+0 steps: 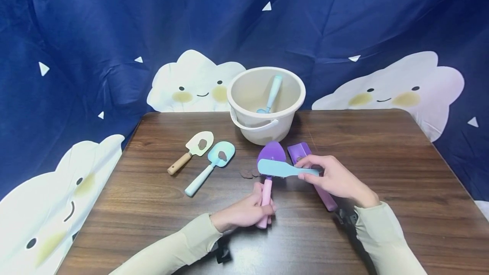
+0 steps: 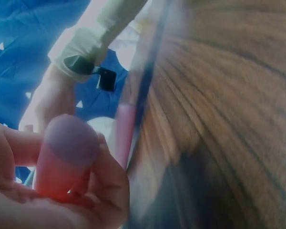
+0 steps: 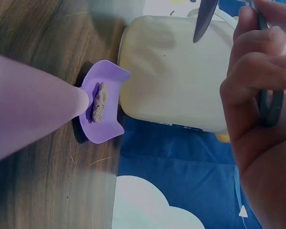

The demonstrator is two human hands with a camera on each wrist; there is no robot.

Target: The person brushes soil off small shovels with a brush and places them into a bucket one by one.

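Head view: L hand (image 1: 244,213) grips purple shovel (image 1: 272,151) by its pink handle (image 1: 267,193), fingers clamped round it; blade lies beyond the fingertips, in front of bucket (image 1: 282,128); prob. held low on handle so blade stays clear of fingers; R hand (image 1: 340,177) pinches blue spatula (image 1: 276,168) near handle end, thumb one side, fingers the other; spatula's flat part points away from the fingers, crosswise over shovel's neck & lower blade, prob. b/c R hand comes in from the side; can't tell if the two touch; brown bits (image 1: 246,174) on table (image 1: 405,152) just L of blade; further L, white trowel (image 1: 195,147) & blue shovel (image 1: 202,177), side by side, each w/ a brown piece on blade, prob. laid flat so it stays put; purple scoop (image 1: 300,149) lies partly under R hand; light-blue tool (image 1: 273,92) leans in bucket, handle up, prob. propped by the wall. L wrist view: L fingers wrap the handle, butt end toward cam, so blade's hidden; other forearm w/ black device (image 2: 106,78) behind. R wrist view: R fingers curled on spatula handle, at frame edge; scoop below holds brown lump (image 3: 99,102), apart from fingers.
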